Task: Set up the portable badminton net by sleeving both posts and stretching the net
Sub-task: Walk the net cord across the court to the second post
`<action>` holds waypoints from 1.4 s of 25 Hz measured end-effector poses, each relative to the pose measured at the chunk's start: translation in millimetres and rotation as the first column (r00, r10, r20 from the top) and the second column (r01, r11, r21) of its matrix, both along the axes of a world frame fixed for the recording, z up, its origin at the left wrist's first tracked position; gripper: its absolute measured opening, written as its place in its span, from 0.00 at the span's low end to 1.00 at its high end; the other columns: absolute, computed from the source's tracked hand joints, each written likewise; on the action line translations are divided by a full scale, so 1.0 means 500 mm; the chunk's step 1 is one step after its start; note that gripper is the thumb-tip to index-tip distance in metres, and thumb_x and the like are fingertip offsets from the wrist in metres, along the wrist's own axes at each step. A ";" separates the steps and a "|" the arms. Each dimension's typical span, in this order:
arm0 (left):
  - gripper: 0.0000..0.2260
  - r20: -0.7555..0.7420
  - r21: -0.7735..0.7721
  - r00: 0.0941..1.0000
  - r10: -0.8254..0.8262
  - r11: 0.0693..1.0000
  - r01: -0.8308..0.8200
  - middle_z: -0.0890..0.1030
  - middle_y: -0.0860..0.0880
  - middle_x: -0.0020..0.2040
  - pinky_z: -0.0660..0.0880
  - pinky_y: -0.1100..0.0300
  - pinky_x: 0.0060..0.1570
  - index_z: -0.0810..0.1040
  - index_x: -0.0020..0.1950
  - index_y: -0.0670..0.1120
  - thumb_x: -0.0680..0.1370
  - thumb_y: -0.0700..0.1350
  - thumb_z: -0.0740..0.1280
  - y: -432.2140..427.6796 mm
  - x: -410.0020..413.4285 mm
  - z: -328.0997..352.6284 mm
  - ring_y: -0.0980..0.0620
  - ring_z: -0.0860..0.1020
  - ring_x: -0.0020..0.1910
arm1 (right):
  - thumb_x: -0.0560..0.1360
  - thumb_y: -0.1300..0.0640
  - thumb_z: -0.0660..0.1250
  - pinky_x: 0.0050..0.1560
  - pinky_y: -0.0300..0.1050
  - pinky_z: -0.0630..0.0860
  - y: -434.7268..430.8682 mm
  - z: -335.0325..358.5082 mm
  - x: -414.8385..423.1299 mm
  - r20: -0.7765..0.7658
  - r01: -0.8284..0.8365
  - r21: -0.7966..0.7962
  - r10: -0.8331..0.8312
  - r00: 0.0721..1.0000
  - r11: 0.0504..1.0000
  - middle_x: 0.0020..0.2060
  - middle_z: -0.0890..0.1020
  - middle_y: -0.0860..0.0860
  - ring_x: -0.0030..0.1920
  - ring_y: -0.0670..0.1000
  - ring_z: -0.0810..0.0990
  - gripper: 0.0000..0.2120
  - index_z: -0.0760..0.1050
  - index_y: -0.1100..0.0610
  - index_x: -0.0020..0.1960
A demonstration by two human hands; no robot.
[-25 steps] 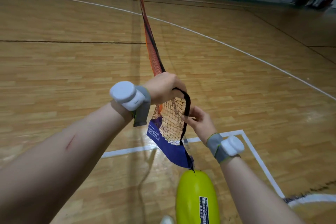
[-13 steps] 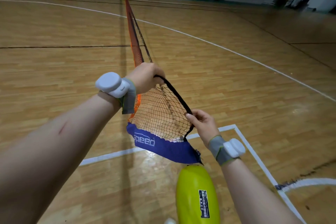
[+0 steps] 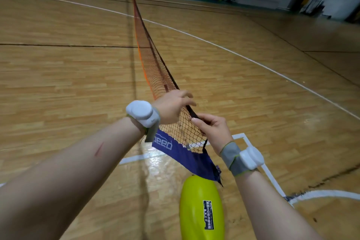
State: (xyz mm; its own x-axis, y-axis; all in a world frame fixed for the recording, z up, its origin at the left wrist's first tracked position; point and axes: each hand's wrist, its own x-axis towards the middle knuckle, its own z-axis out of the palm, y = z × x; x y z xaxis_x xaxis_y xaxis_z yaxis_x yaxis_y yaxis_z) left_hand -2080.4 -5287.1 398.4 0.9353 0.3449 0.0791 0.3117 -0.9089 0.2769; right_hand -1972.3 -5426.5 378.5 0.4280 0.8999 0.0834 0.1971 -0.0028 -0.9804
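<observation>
Ahead, the left hand (image 3: 173, 109) curls around the net (image 3: 161, 72). The right hand (image 3: 213, 131) pinches its black edge above the yellow base (image 3: 200, 208).

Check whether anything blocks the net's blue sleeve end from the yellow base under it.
Nothing visible does. The blue sleeve hangs just above the yellow base, with open air between them. The left hand and right hand hold the net higher up.

Both bare forearms are stretched forward. A grey band with a white pod is worn on the left wrist (image 3: 143, 113) and on the right wrist (image 3: 245, 159). The left hand (image 3: 171, 109) is held over the net (image 3: 155, 64), back up, fingers bent across its black edge. Just nearer along that edge, the right hand (image 3: 212, 129) is closed, the edge pinched between thumb and fingers.
</observation>
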 end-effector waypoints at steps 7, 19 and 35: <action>0.08 0.012 -0.162 0.998 0.062 0.985 -0.059 0.80 0.46 0.46 0.73 0.50 0.50 0.78 0.50 0.44 0.76 0.48 0.65 -0.079 -0.013 0.015 0.45 0.76 0.49 | 0.71 0.68 0.68 0.39 0.29 0.73 -0.040 -0.005 0.011 -0.013 -0.027 -0.043 0.026 1.000 0.999 0.32 0.80 0.42 0.34 0.37 0.78 0.08 0.77 0.56 0.45; 0.10 0.323 -0.153 0.924 0.203 0.975 -0.161 0.80 0.43 0.42 0.69 0.55 0.46 0.79 0.49 0.40 0.78 0.45 0.63 -0.180 -0.035 0.094 0.45 0.76 0.44 | 0.71 0.68 0.68 0.43 0.31 0.73 -0.124 -0.048 0.032 0.047 -0.033 -0.115 0.039 0.998 0.993 0.34 0.76 0.49 0.37 0.44 0.76 0.11 0.73 0.53 0.37; 0.08 0.011 -0.101 0.929 0.371 0.924 -0.368 0.79 0.44 0.53 0.73 0.51 0.53 0.76 0.55 0.42 0.79 0.42 0.60 -0.219 -0.090 0.014 0.43 0.76 0.54 | 0.71 0.67 0.70 0.25 0.27 0.64 -0.212 0.007 0.001 0.119 -0.102 -0.019 0.104 0.987 0.995 0.20 0.74 0.40 0.22 0.38 0.69 0.11 0.73 0.55 0.35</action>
